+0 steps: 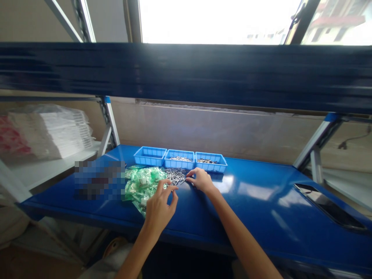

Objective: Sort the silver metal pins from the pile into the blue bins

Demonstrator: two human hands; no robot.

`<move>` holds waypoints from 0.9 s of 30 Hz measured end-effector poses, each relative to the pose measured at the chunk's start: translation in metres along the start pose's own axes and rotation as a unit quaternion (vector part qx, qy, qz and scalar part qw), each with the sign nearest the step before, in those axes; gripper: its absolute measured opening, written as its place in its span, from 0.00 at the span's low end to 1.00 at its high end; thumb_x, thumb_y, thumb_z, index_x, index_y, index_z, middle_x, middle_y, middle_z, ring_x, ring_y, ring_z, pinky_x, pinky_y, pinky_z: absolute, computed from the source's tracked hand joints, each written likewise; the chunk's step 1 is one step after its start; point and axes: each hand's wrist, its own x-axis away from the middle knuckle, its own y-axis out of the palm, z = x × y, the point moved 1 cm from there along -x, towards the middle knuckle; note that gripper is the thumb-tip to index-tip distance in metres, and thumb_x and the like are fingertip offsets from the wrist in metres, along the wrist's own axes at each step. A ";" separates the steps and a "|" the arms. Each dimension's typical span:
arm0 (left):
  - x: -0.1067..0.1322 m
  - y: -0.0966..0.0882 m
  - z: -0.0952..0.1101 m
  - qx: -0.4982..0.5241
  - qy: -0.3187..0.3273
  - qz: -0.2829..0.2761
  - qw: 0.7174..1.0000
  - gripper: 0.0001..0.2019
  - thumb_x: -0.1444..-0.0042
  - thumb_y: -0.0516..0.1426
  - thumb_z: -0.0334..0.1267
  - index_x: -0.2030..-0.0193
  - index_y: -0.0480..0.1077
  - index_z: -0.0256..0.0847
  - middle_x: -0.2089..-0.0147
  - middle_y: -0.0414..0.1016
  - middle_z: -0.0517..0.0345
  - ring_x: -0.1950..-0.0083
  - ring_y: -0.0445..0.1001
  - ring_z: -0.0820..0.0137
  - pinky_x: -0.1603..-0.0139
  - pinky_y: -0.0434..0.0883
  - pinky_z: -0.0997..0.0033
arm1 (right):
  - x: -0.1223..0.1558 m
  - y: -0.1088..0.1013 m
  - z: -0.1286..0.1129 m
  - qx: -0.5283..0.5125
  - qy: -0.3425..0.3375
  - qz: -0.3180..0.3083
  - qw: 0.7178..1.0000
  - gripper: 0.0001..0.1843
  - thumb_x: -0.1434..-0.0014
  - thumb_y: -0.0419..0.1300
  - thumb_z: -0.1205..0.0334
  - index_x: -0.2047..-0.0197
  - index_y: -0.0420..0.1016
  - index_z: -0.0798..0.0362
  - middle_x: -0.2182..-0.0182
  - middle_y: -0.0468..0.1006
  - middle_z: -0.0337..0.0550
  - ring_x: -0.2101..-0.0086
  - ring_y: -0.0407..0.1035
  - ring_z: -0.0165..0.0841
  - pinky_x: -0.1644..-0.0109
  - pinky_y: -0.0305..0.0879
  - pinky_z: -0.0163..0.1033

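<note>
My left hand (159,204) hovers over the blue shelf top (247,201), its thumb and fingers pinched together just right of a heap of small green plastic bags (142,184); whether it holds anything is too small to see. My right hand (200,180) rests by a loose pile of small metal pins (176,176), fingertips pinched on one of them. Behind the pile stand three small blue trays (180,159) in a row; the middle and right ones hold pins.
A dark phone-like slab (328,205) lies at the shelf's right end. A blurred patch (99,180) covers something left of the bags. Wrapped white stacks (49,131) sit on a neighbouring shelf at left. A dark blue beam (186,73) crosses overhead.
</note>
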 end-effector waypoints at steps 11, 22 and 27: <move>-0.001 0.001 -0.002 -0.023 -0.040 0.006 0.999 0.12 0.43 0.49 0.39 0.59 0.72 0.45 0.58 0.70 0.57 0.70 0.72 0.76 0.81 0.61 0.82 | -0.003 -0.006 0.007 -0.150 -0.044 -0.075 0.985 0.16 0.49 0.57 0.49 0.69 0.77 0.53 0.79 0.75 0.39 0.80 0.69 0.29 0.73 0.61 0.33; 0.000 0.003 -0.009 -0.028 -0.053 0.017 0.998 0.13 0.44 0.51 0.45 0.70 0.73 0.42 0.63 0.71 0.59 0.72 0.70 0.77 0.80 0.58 0.80 | 0.005 -0.016 -0.022 -0.399 -0.149 -0.083 0.901 0.18 0.54 0.61 0.47 0.75 0.74 0.57 0.80 0.71 0.39 0.83 0.61 0.23 0.83 0.55 0.29; 0.001 0.002 -0.009 -0.023 -0.062 0.022 0.998 0.12 0.45 0.52 0.46 0.70 0.72 0.43 0.61 0.70 0.59 0.72 0.70 0.76 0.79 0.58 0.79 | 0.007 -0.008 -0.029 -0.434 -0.150 -0.105 0.882 0.18 0.52 0.60 0.47 0.73 0.74 0.56 0.77 0.71 0.39 0.83 0.60 0.22 0.83 0.54 0.28</move>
